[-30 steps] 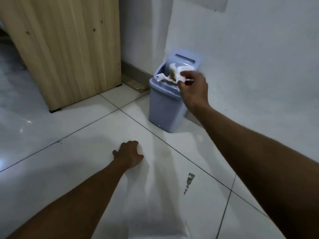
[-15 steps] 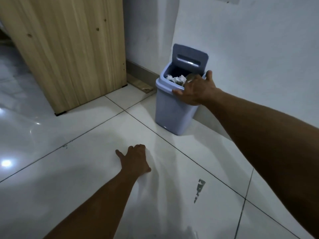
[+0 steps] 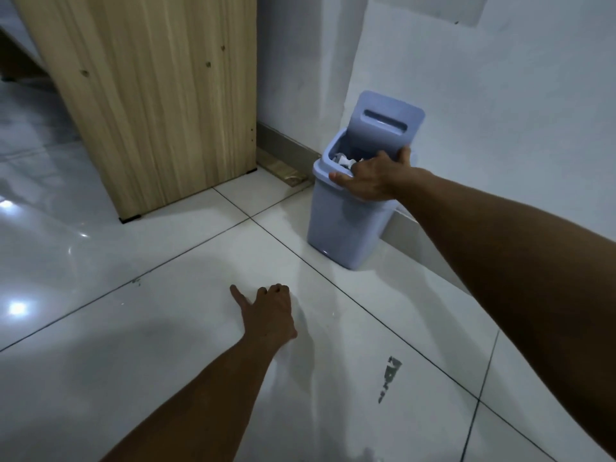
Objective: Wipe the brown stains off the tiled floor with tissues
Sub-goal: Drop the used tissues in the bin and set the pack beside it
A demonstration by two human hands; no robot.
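My right hand (image 3: 370, 180) is spread over the mouth of a pale blue bin (image 3: 343, 225), thumb on its front rim and little finger against the raised lid (image 3: 386, 125). Crumpled white tissues (image 3: 343, 159) lie inside the bin just beyond my fingers, whose tips are hidden inside. My left hand (image 3: 268, 311) rests on the white tiled floor (image 3: 166, 345), fingers curled under, thumb pointing left, holding nothing. I see no brown stain on the tiles around it.
A wooden cabinet side (image 3: 150, 95) stands at the back left, with a wood scrap (image 3: 286, 171) at the skirting beside it. The bin stands against the white wall (image 3: 500, 95). A grey chipped mark (image 3: 388, 375) sits on the tile at lower right.
A second ago my right hand pinched a stained tissue above the bin. It let the tissue drop inside and now lies spread over the opening. My left hand stayed on the floor.
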